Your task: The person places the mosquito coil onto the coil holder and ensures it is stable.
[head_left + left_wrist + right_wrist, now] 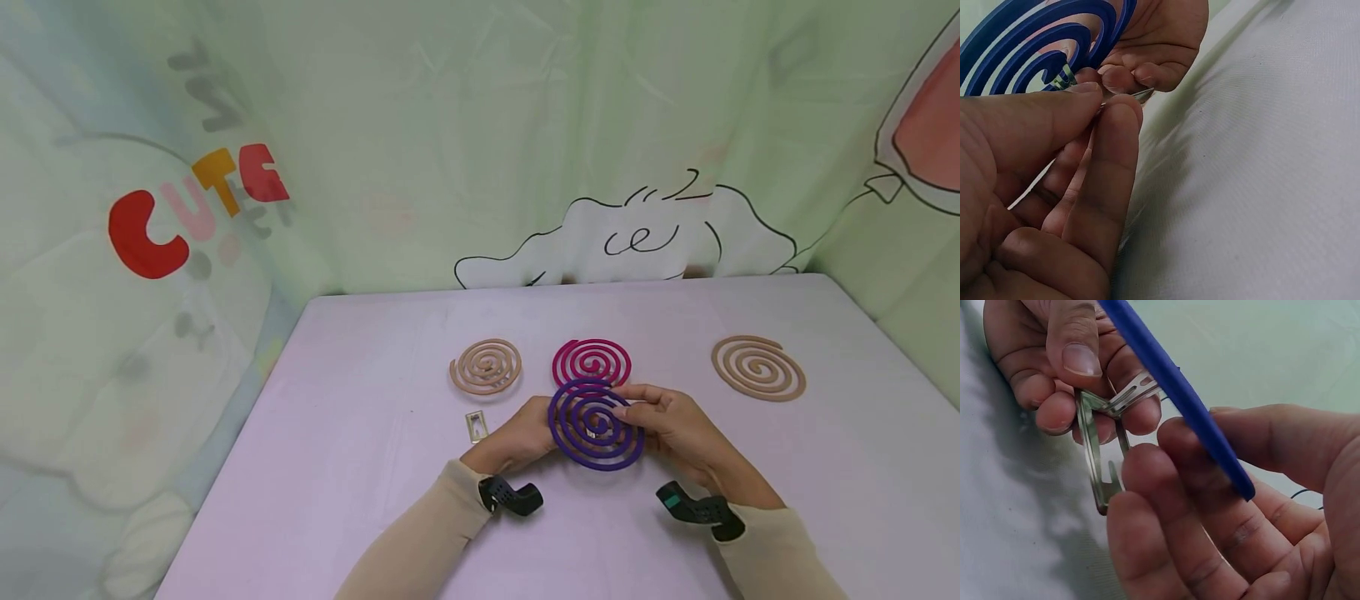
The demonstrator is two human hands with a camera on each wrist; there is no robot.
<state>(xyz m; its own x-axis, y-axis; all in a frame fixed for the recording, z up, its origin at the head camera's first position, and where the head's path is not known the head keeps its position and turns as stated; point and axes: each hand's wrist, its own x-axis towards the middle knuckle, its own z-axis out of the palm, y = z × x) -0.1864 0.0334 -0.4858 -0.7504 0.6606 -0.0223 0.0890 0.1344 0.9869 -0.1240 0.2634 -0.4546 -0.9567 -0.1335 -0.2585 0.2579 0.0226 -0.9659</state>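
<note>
Hands close together above table, purple mosquito coil raised between.
Right hand reaches inward, thumb and fingers pinching coil's right rim; left hand, partly behind coil, clamped on metal coil stand. Magenta coil just beyond; tan coil well apart, far right; tabletop runs wide leftward to its edge.
</note>
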